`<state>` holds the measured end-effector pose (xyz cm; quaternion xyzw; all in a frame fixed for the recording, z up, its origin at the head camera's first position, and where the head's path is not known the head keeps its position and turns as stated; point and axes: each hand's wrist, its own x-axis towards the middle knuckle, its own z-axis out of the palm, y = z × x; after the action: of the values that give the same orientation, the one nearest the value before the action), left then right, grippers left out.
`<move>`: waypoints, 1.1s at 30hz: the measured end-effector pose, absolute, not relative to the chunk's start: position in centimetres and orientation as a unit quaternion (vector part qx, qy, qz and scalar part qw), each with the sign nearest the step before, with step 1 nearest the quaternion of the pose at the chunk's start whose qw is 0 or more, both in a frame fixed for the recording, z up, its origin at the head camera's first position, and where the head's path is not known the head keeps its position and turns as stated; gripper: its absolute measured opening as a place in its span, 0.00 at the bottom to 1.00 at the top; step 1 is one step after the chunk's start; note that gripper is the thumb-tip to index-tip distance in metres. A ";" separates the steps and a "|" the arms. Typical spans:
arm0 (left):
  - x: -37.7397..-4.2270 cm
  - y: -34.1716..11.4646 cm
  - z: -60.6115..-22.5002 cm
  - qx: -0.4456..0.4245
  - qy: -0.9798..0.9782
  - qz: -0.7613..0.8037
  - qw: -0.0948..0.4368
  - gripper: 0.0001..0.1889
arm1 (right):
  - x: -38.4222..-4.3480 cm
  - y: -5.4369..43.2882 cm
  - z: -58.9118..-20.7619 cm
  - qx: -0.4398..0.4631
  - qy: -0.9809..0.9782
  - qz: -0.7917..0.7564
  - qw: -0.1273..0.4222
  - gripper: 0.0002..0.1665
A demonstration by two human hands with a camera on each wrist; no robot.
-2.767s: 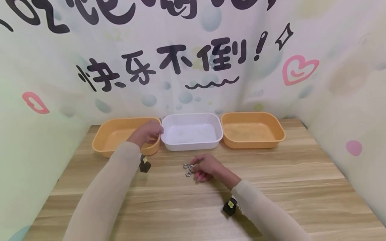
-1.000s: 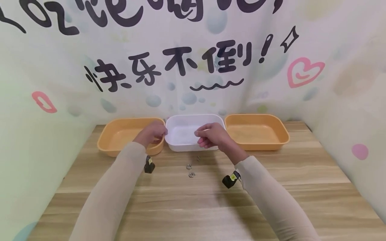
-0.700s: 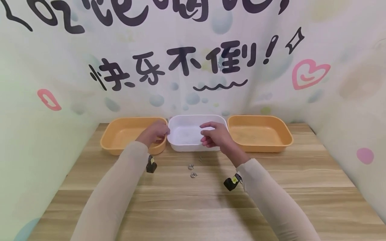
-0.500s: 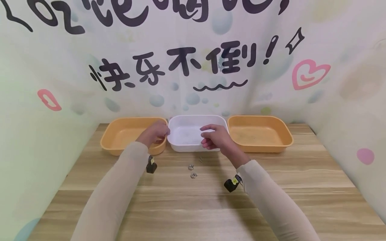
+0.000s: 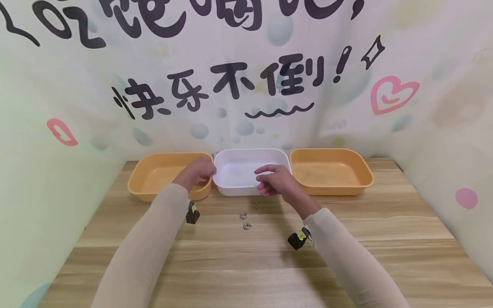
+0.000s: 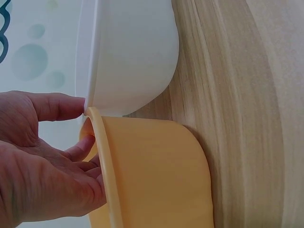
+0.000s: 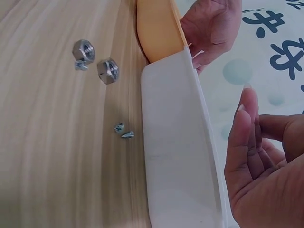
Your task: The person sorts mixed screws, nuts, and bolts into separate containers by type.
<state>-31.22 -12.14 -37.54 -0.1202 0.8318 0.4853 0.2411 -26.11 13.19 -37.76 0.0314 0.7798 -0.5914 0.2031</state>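
Observation:
Over the white bin (image 5: 235, 191), my right hand (image 5: 279, 180) hovers with thumb and index finger apart and nothing between them. My left hand (image 5: 197, 171) reaches into the left orange bin (image 5: 144, 197). In the left wrist view its thumb and curled fingers pinch the orange rim (image 6: 102, 137) where that meets the white bin (image 6: 135, 47). On the table before the white bin lie two hex nuts (image 7: 102, 71), and a small screw (image 7: 80, 65) sits against one of them. Two more small screws (image 7: 119, 127) lie closer to the white bin's wall.
A second orange bin (image 5: 331, 191) stands to the right of the white one, all in a row at the table's back edge. Behind them hangs a printed cloth (image 5: 173, 137). Both wrists carry small black cameras (image 5: 297, 239).
My right hand has lifted from the nuts to the white bin and parted its pinched fingers. One nut has gone from the table. My left hand keeps its grip at the bin rim.

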 end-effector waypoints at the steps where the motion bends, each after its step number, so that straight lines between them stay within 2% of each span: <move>1: -31.2 -12.2 -37.6 -0.121 0.832 0.485 0.241 0.04 | -26.0 13.2 -37.9 0.025 0.781 -0.589 0.206 0.17; 17: -31.1 -12.2 -37.5 -0.114 0.835 0.484 0.236 0.04 | -23.6 11.7 -41.6 -0.084 0.769 -0.565 0.287 0.18; 33: -31.2 -12.1 -37.5 -0.113 0.834 0.485 0.238 0.03 | -22.9 11.0 -44.8 -0.076 0.782 -0.529 0.320 0.17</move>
<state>-31.22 -12.10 -37.55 -0.1129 0.8337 0.4853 0.2380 -22.87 11.03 -44.81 -0.0762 0.7820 -0.5292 0.3204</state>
